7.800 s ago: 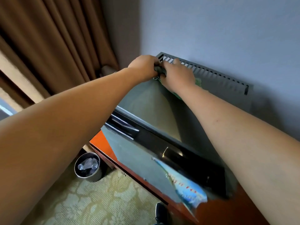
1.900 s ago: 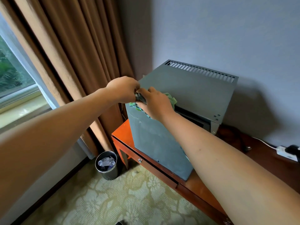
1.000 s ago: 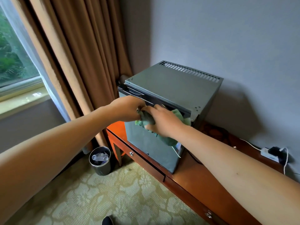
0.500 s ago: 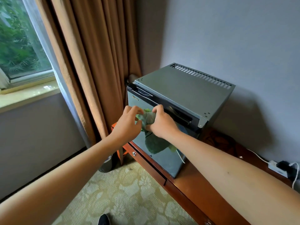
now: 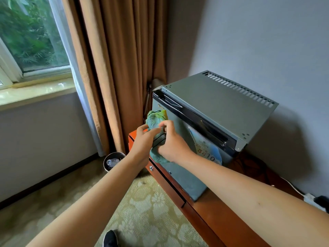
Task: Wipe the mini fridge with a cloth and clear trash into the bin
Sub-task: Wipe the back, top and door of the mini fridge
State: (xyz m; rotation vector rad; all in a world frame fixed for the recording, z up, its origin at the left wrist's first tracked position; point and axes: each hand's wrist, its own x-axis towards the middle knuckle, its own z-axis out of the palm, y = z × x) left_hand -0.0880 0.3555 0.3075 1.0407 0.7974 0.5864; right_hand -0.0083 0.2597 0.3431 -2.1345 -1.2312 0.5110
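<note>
Both hands, the left hand (image 5: 144,139) and right hand (image 5: 171,141), pinch the green cloth (image 5: 156,120) together against the mini fridge (image 5: 219,104) door near the bench's (image 5: 219,211) left end, apparently refolding before wiping the door; the bin (image 5: 114,160) waits below.

A blue and white sticker (image 5: 207,150) stands on the grey door of the mini fridge (image 5: 220,102), and near its lower edge it bears red and orange print ending in the large digits "10". The smaller characters above those digits are too blurred to read.
</note>
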